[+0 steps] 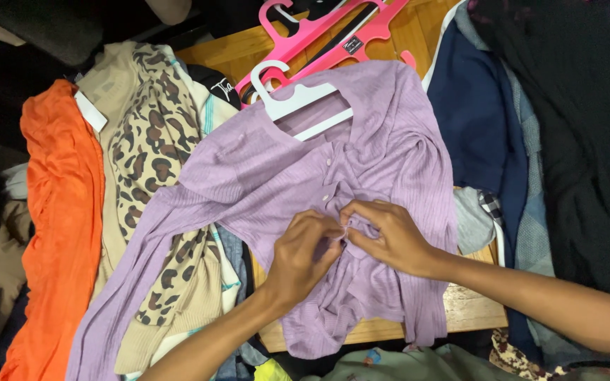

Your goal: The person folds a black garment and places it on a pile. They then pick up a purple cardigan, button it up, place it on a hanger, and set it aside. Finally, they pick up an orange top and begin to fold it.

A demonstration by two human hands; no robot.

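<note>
On the table, ribbed lilac cardigan (277, 176) lies crumpled, buttons showing

Lighting: bright, even, from overhead; colours vivid, no glare. Shadows: soft and small under the hands (347, 243), deep darkness in the corners beyond them. Focus: sharp centrally, slight wide-angle stretch at the edges.

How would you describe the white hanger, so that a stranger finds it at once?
Start from the lilac ribbed cardigan spread in the middle of the wooden table. The white hanger sits inside its neckline. The neighbouring hangers, just above, are bright pink and carry no garment.
</note>
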